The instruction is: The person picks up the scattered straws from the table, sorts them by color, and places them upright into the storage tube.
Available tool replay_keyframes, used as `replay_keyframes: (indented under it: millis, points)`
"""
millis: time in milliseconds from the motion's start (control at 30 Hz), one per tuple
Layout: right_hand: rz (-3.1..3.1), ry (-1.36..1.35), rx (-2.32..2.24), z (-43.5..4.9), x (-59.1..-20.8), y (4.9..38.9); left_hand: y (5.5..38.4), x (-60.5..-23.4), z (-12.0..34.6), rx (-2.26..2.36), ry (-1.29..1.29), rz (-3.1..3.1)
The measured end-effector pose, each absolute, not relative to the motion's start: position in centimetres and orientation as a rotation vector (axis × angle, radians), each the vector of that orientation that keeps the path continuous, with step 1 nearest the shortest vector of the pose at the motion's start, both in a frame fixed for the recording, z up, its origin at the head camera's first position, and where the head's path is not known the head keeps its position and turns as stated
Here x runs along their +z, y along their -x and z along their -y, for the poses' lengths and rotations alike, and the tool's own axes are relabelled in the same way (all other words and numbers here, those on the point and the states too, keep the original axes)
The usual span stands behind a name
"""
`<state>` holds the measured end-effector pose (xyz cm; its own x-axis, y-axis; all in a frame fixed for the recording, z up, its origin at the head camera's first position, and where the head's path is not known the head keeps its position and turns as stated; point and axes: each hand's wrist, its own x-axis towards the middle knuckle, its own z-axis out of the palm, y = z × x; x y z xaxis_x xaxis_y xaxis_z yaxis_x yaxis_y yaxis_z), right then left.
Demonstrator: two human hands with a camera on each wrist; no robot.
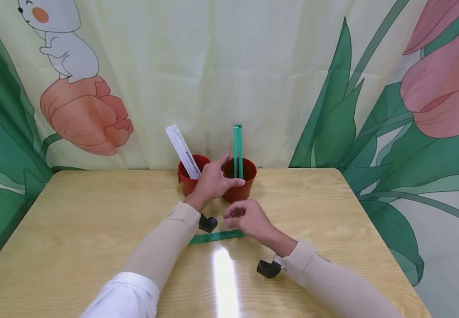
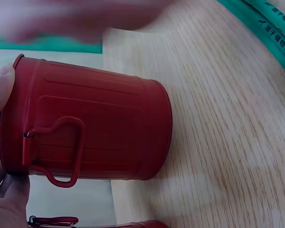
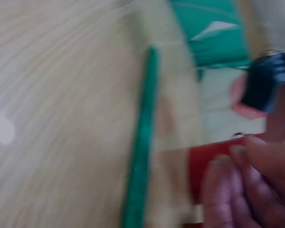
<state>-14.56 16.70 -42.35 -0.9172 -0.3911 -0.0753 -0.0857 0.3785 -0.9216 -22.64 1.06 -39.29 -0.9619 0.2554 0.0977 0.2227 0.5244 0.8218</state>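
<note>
My left hand [image 1: 212,180] grips the rim of the right-hand small red bucket [image 1: 242,192], thumb on the near side. A slim green packet [image 1: 237,143] stands upright in that bucket. In the left wrist view the bucket [image 2: 104,121] shows its wire handle, with fingers [image 2: 14,194] at its rim. Just in front of the bucket my right hand [image 1: 255,223] hovers, fingers loosely bent, with nothing visible in them. Below it, slim green printed packets [image 1: 215,236] lie on the table; the left wrist view shows two side by side.
Left of the gripped bucket stands a second red bucket [image 1: 188,184], with white printed packets [image 1: 183,152] leaning in it. Both are near the far edge of the wooden table [image 1: 106,212]. A patterned curtain [image 1: 165,79] hangs right behind that edge.
</note>
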Motion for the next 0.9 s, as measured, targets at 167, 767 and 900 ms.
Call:
replay_keyframes:
  millis: [167, 767, 900]
  points:
    - [-2.49, 0.697, -1.143, -16.2, -44.2, 14.2, 22.4, -39.6, -1.0, 1.463, -0.415, -2.692]
    - [-2.7, 1.201, -0.506, -14.1, -44.8, 13.9, 22.9, -39.1, -0.6, 1.43, -0.405, -2.725]
    - [-2.702, 1.204, -0.362, -14.0, -44.9, 13.7, 22.8, -39.3, -0.8, 1.446, -0.425, -2.712]
